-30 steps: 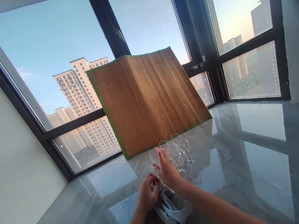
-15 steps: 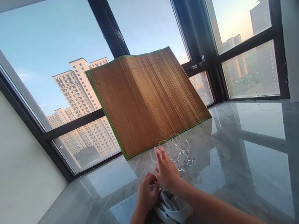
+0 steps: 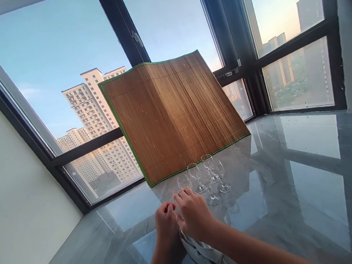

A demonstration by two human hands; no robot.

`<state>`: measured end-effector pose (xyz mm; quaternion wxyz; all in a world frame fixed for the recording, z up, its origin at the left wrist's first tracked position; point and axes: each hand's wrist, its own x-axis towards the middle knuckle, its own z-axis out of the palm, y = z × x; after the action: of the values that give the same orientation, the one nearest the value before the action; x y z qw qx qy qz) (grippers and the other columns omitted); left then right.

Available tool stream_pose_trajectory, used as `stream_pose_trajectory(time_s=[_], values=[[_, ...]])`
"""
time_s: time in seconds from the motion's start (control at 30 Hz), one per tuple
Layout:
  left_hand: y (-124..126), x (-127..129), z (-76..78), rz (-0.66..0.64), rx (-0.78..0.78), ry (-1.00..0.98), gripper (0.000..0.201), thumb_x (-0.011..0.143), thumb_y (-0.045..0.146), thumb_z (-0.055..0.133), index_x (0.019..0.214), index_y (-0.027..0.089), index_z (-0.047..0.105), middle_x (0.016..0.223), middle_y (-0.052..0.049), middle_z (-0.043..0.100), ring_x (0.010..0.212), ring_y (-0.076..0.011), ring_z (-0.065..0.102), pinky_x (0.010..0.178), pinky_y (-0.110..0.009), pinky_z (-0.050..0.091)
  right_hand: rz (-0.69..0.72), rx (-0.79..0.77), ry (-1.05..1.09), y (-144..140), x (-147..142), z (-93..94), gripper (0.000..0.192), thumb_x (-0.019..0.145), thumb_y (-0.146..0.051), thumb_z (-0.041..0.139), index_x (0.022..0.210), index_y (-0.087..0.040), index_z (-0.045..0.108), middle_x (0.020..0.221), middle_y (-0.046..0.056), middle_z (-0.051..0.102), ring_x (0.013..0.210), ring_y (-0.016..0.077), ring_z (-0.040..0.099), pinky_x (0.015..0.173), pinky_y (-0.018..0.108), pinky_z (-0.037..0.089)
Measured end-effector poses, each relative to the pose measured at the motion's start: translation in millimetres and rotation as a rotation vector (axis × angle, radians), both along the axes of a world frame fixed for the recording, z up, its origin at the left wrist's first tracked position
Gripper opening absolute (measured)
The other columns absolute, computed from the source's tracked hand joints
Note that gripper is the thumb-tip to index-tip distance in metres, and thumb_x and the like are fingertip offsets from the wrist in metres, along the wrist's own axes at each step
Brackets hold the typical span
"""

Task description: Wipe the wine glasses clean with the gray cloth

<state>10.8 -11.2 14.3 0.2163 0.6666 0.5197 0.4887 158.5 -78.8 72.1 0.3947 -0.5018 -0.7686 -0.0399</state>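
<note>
Brown slatted mat (image 3: 178, 119) leans at 12 o'clock from the bent right hand (image 3: 193, 213); clear stemmed glasses (image 3: 204, 180) nearer, 12 to 1, one foot hidden behind that hand. Crumpled pale cloth (image 3: 199, 254) at 6. Left hand (image 3: 167, 225) curled, can't tell whether either grips anything.

Under and all around the fingers (image 3: 184, 193) is a shiny grey marble-look surface (image 3: 308, 219), with bright window shapes mirrored on it. Far left of them is a plain white wall (image 3: 20, 199). Big windows (image 3: 168, 20) in black frames (image 3: 233, 27) rise beyond them, behind a brown bamboo mat (image 3: 175, 116) edged in green. Outside, far past the fingers, stand tall apartment towers (image 3: 97, 105) (some look peachy) under blue sky, yellower to the right.
</note>
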Motion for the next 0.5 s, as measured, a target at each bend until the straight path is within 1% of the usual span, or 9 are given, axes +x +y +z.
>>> stream_pose_trajectory(time_s=[0.07, 0.1, 0.13, 0.2, 0.27, 0.3, 0.37, 0.43, 0.5], values=[[4, -8, 1.1, 0.079, -0.048, -0.131, 0.027, 0.076, 0.038, 0.056, 0.057, 0.019, 0.059, 0.053, 0.000, 0.054, 0.054, -0.0137, 0.046, 0.052, -0.025, 0.038, 0.037, -0.027, -0.027, -4, 3, 2.4, 0.020, 0.079, -0.023, 0.061, 0.099, -0.021, 0.063, 0.097, 0.011, 0.067, 0.097, 0.0304, 0.058, 0.078, 0.042, 0.051], [6, -11, 1.8, 0.107, -0.070, -0.196, 0.026, 0.073, 0.039, 0.058, 0.057, 0.019, 0.060, 0.052, 0.000, 0.053, 0.053, -0.0134, 0.045, 0.051, -0.026, 0.038, 0.072, -0.054, -0.053, -5, 5, 3.0, 0.024, 0.079, -0.028, 0.061, 0.102, -0.021, 0.063, 0.098, 0.011, 0.067, 0.099, 0.0312, 0.058, 0.079, 0.042, 0.051], [7, -14, 2.4, 0.133, -0.087, -0.253, 0.025, 0.071, 0.040, 0.059, 0.057, 0.019, 0.061, 0.053, 0.000, 0.054, 0.051, -0.0133, 0.046, 0.050, -0.026, 0.039, 0.117, -0.099, -0.098, -7, 7, 3.0, 0.033, 0.078, -0.034, 0.064, 0.107, -0.020, 0.063, 0.102, 0.013, 0.067, 0.103, 0.0330, 0.057, 0.081, 0.044, 0.051], [11, -19, 3.5, 0.180, -0.107, -0.335, 0.027, 0.068, 0.043, 0.058, 0.060, 0.018, 0.063, 0.058, -0.003, 0.058, 0.051, -0.0135, 0.047, 0.050, -0.028, 0.042, 0.207, -0.243, -0.239, -7, 14, 1.1, 0.060, 0.069, -0.044, 0.070, 0.122, -0.017, 0.060, 0.118, 0.017, 0.064, 0.116, 0.0396, 0.053, 0.088, 0.050, 0.049], [15, -22, 3.9, 0.208, -0.112, -0.375, 0.031, 0.067, 0.046, 0.056, 0.063, 0.017, 0.065, 0.065, -0.005, 0.062, 0.051, -0.0137, 0.050, 0.051, -0.029, 0.045, 0.257, -0.424, -0.401, -6, 20, -3.0, 0.085, 0.058, -0.045, 0.076, 0.134, -0.015, 0.053, 0.131, 0.022, 0.058, 0.125, 0.0445, 0.048, 0.091, 0.054, 0.048], [16, -24, 3.8, 0.218, -0.116, -0.392, 0.032, 0.066, 0.047, 0.055, 0.064, 0.016, 0.065, 0.067, -0.006, 0.063, 0.051, -0.0137, 0.050, 0.051, -0.030, 0.046, 0.258, -0.496, -0.460, -5, 22, -5.5, 0.091, 0.055, -0.041, 0.078, 0.138, -0.016, 0.050, 0.133, 0.022, 0.057, 0.126, 0.0447, 0.048, 0.091, 0.053, 0.049], [18, -26, 3.0, 0.228, -0.121, -0.415, 0.033, 0.065, 0.047, 0.055, 0.066, 0.016, 0.066, 0.068, -0.006, 0.063, 0.051, -0.0137, 0.051, 0.051, -0.030, 0.046, 0.234, -0.551, -0.504, -1, 22, -10.0, 0.093, 0.054, -0.031, 0.078, 0.141, -0.016, 0.047, 0.127, 0.021, 0.061, 0.120, 0.0416, 0.055, 0.086, 0.046, 0.052], [20, -28, 1.7, 0.226, -0.120, -0.424, 0.034, 0.065, 0.049, 0.055, 0.066, 0.016, 0.066, 0.068, -0.005, 0.063, 0.051, -0.0138, 0.052, 0.051, -0.030, 0.046, 0.196, -0.523, -0.477, 3, 19, -12.9, 0.094, 0.055, -0.023, 0.075, 0.143, -0.016, 0.043, 0.118, 0.019, 0.067, 0.107, 0.0377, 0.063, 0.080, 0.041, 0.054], [21, -28, 0.2, 0.218, -0.114, -0.418, 0.035, 0.065, 0.050, 0.055, 0.066, 0.016, 0.065, 0.068, -0.005, 0.063, 0.050, -0.0133, 0.051, 0.050, -0.029, 0.045, 0.139, -0.512, -0.451, 6, 15, -14.0, 0.096, 0.057, -0.019, 0.073, 0.147, -0.014, 0.039, 0.108, 0.017, 0.071, 0.095, 0.0355, 0.068, 0.076, 0.041, 0.053]])
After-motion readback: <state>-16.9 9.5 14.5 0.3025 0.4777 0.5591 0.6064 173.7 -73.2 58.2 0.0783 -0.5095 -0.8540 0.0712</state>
